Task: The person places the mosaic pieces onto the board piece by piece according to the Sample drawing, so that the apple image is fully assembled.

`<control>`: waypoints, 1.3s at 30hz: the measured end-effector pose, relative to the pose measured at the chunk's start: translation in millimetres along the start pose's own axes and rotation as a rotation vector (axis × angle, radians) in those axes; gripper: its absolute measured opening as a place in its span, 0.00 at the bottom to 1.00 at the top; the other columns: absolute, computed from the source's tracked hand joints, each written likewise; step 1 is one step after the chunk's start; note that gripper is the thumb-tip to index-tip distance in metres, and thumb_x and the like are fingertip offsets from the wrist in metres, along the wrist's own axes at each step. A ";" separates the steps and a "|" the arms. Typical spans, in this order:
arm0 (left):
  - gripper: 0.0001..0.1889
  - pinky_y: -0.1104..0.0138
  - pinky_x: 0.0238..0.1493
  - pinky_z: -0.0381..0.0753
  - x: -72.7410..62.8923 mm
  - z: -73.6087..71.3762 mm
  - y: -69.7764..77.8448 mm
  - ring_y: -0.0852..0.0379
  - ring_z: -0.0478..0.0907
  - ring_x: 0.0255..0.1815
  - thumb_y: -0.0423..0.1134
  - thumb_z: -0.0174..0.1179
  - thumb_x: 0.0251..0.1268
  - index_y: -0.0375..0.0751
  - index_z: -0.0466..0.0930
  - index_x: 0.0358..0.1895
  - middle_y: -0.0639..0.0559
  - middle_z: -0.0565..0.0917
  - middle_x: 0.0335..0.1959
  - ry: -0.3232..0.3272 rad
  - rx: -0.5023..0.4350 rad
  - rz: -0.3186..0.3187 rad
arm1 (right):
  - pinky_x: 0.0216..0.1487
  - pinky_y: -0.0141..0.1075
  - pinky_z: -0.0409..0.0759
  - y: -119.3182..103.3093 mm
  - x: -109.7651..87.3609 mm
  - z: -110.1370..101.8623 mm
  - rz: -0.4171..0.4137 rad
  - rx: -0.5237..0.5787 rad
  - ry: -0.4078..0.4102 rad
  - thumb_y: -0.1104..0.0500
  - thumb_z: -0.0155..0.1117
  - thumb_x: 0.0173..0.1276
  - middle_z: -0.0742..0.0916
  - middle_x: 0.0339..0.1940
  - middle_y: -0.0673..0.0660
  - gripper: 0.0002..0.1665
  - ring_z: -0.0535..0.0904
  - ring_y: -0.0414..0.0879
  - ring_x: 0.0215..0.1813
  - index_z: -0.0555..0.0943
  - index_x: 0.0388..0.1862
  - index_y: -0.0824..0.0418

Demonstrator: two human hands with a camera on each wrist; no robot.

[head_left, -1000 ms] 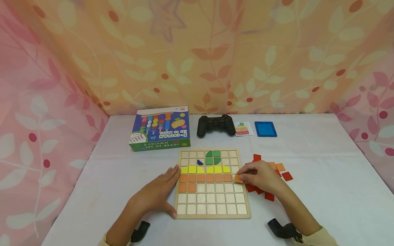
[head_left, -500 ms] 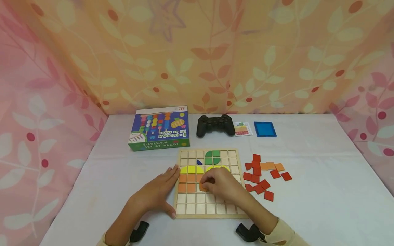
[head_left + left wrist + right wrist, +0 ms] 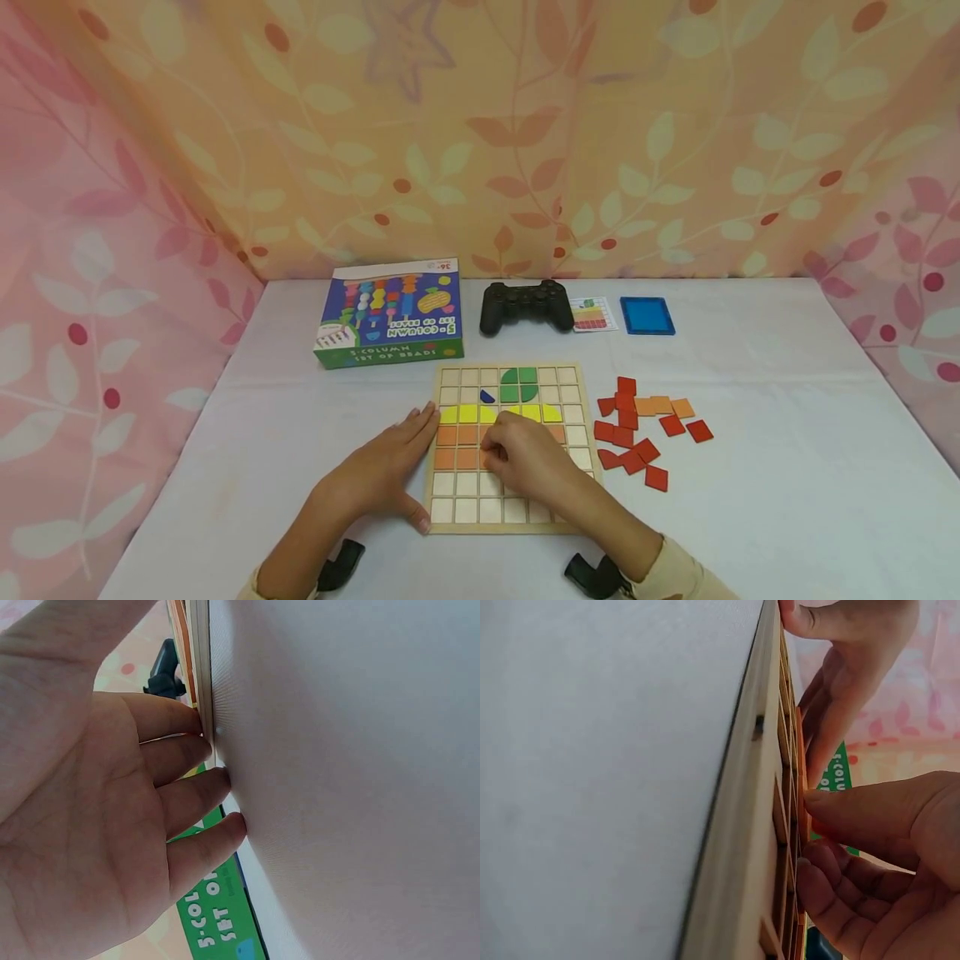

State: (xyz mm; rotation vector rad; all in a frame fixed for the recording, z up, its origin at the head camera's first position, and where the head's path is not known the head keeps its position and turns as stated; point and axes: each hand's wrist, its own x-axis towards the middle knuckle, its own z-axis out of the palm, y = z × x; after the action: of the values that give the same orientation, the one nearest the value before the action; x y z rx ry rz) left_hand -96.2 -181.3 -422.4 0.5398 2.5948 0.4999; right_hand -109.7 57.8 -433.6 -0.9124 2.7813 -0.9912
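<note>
A wooden grid board (image 3: 465, 508) lies on the table with green, yellow, orange and dark blue pieces in its cells. My left hand (image 3: 382, 462) rests along the board's left edge, fingers extended and thumb spread to the lower corner. My right hand (image 3: 532, 458) is over the middle of the board, its thumb and bent fingers at a square orange tile (image 3: 482, 463) in the third cell of the second orange row. Most of that tile is hidden by the fingers. In the right wrist view, the thumb (image 3: 847, 810) and fingertips meet at the board's surface.
Loose red tiles (image 3: 624, 435) and a few orange tiles (image 3: 660, 405) lie right of the board. Behind it are a bead-set box (image 3: 390, 312), a black game controller (image 3: 527, 307), a pattern card (image 3: 596, 314) and a blue square tray (image 3: 648, 316).
My right hand has carried an orange tile leftward from the board's right edge to the second orange row, where the tile now sits lower in the cell. My left hand has stayed put.
</note>
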 end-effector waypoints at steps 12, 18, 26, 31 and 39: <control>0.75 0.49 0.75 0.55 0.0 0.1 1.9 0.46 0.45 0.81 0.65 0.81 0.22 0.40 0.50 0.81 0.48 0.48 0.82 -0.001 0.018 -0.004 | 0.37 0.35 0.80 48.5 -24.0 -52.9 0.261 0.058 0.037 0.64 0.74 0.63 0.82 0.35 0.47 0.10 0.75 0.44 0.36 0.89 0.43 0.57; 0.75 0.49 0.75 0.55 -0.1 -0.1 2.3 0.47 0.45 0.81 0.64 0.82 0.22 0.41 0.50 0.81 0.48 0.48 0.82 -0.002 0.023 -0.015 | 0.34 0.41 0.85 100.2 -51.5 -119.8 0.455 -0.069 0.032 0.66 0.70 0.64 0.83 0.43 0.61 0.13 0.77 0.52 0.40 0.86 0.48 0.65; 0.75 0.49 0.75 0.55 0.2 0.0 1.9 0.46 0.45 0.81 0.65 0.82 0.22 0.41 0.49 0.81 0.48 0.48 0.82 -0.003 0.017 -0.014 | 0.34 0.43 0.85 151.8 -80.6 -154.7 0.538 -0.081 -0.088 0.65 0.71 0.63 0.82 0.41 0.63 0.14 0.76 0.55 0.41 0.85 0.48 0.66; 0.75 0.49 0.75 0.55 -0.4 -0.8 2.2 0.46 0.45 0.81 0.64 0.82 0.22 0.39 0.49 0.81 0.47 0.48 0.82 -0.002 0.003 0.003 | 0.37 0.44 0.83 166.4 -86.2 -152.8 0.543 -0.068 -0.052 0.60 0.73 0.63 0.83 0.39 0.61 0.13 0.75 0.56 0.42 0.85 0.44 0.65; 0.75 0.48 0.75 0.55 -0.8 -0.7 2.2 0.46 0.45 0.81 0.64 0.82 0.22 0.40 0.49 0.81 0.47 0.48 0.82 0.006 0.009 0.002 | 0.35 0.38 0.80 166.0 -89.0 -155.4 0.553 -0.036 -0.009 0.61 0.72 0.64 0.83 0.31 0.53 0.08 0.76 0.50 0.36 0.84 0.39 0.62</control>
State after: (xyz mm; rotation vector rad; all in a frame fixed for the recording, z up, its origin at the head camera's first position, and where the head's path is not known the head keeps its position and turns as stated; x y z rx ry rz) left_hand -95.2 -180.0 -420.7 0.5449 2.6029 0.4920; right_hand -158.4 296.8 -421.3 -0.1182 2.7953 -0.8348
